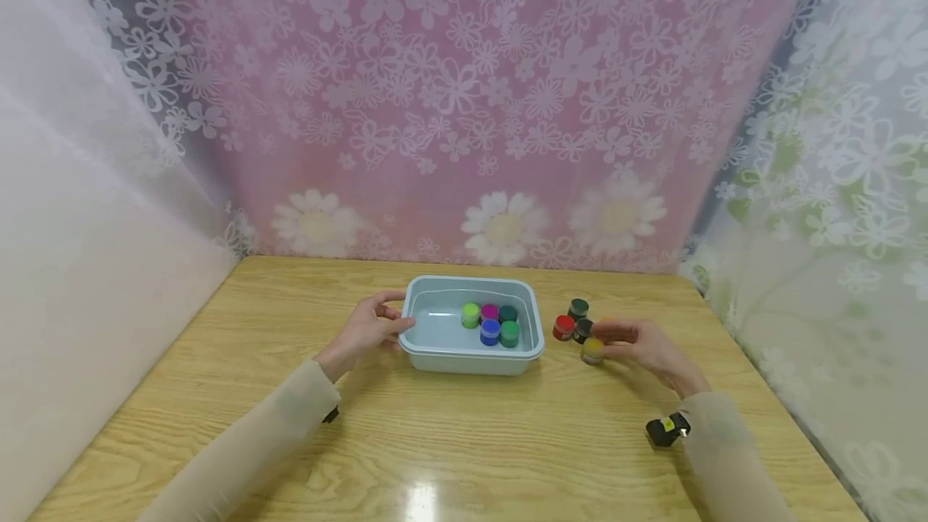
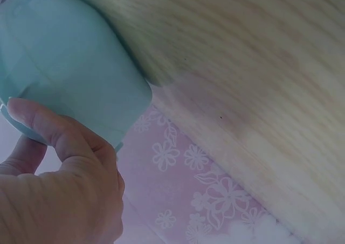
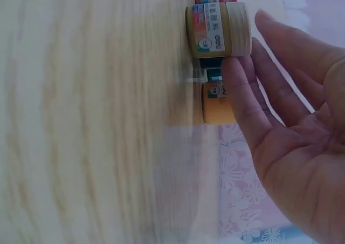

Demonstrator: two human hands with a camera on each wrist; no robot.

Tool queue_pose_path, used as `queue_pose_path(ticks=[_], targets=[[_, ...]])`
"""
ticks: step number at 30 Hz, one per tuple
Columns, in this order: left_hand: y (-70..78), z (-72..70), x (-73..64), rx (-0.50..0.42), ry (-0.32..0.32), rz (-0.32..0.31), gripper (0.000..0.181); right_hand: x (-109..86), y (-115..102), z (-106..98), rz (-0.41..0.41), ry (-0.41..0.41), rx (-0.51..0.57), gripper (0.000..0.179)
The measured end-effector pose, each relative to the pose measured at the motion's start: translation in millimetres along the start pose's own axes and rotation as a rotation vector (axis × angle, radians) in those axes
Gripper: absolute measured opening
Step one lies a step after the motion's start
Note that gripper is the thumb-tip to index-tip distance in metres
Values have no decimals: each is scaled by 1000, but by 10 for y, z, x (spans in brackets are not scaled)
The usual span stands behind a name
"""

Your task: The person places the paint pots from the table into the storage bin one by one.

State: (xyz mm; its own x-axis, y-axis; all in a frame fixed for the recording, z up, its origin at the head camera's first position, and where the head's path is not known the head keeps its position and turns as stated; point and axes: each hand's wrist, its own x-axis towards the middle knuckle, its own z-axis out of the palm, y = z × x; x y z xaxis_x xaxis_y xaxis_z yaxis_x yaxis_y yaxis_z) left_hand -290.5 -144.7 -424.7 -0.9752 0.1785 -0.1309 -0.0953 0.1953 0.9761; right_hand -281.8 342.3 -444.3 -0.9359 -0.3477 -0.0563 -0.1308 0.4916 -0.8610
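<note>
My left hand [image 1: 365, 330] grips the left rim of a pale blue plastic tub [image 1: 471, 364], thumb over the edge and fingers outside. In the left wrist view the thumb presses against the tub's wall [image 2: 81, 66]. My right hand [image 1: 648, 351] is at a small yellow paint jar [image 1: 591, 352] on the table. Seen from the right wrist, the fingertips lie right beside this jar's lid [image 3: 239, 31], while the thumb stands slightly off it. An orange paint jar [image 3: 215, 106] sits behind, partly hidden by the fingers.
Inside the tub stand several paint jars, among them lime green [image 1: 470, 315], magenta [image 1: 489, 313] and blue [image 1: 490, 333]. Close to my right hand are red [image 1: 563, 327], dark green [image 1: 578, 309] and black [image 1: 582, 331] jars. Flowered curtains [image 1: 464, 103] enclose the wooden table [image 1: 449, 449].
</note>
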Motion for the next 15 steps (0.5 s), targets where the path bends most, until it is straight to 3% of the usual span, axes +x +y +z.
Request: queue_pose_path(ticks=[9, 15], targets=[[-17, 17, -16, 9, 13, -6, 59, 26, -35, 58, 0, -29, -127, 56], [-33, 17, 10, 2, 21, -6, 57, 66, -36, 95, -27, -62, -146, 55]])
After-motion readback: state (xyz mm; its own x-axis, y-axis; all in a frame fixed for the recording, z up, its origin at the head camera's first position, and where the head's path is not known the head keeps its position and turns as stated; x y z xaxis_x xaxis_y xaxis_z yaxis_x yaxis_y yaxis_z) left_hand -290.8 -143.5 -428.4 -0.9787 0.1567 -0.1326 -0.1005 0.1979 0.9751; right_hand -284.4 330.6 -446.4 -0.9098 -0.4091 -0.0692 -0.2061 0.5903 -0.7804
